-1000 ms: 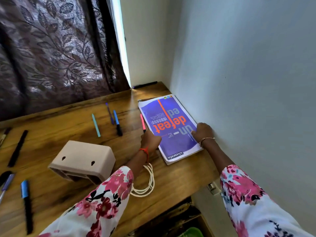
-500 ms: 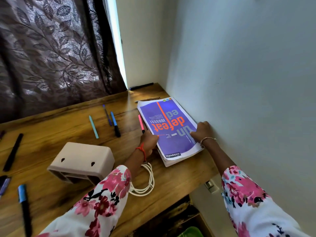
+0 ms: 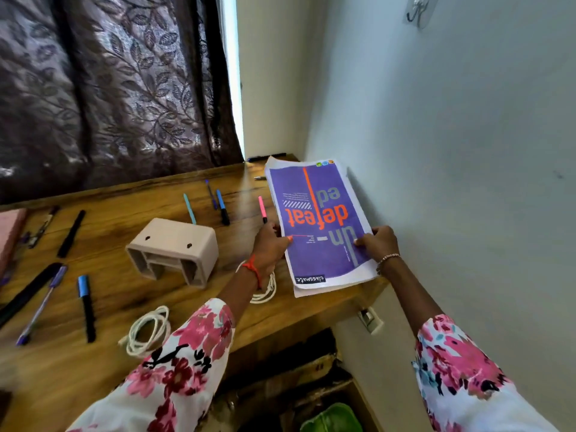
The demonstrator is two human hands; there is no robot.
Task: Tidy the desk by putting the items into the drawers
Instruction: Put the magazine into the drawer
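purple notebook point(image 3: 314, 213), fingers point(image 3: 363, 242) gripping both edges

I'm counting eight pens and markers lying out for sure: one teal pen point(image 3: 189, 208), one slim purple pen point(image 3: 211, 194), one pink pen point(image 3: 262, 209), one black pen point(image 3: 71, 233), one dark pen point(image 3: 266, 157) sitting in the far corner, one big purple pen point(image 3: 42, 307), plus two blue-capped ones, the back marker point(image 3: 223, 208) and the front marker point(image 3: 86, 307). Two white cord coils are lying there too, the front coil point(image 3: 146, 330) and the far coil point(image 3: 270, 288). One beige holder point(image 3: 173, 252) is sitting mid-desk. One purple notebook point(image 3: 314, 213) is topping at least one more. One wall hook point(image 3: 419, 12) is hanging up.
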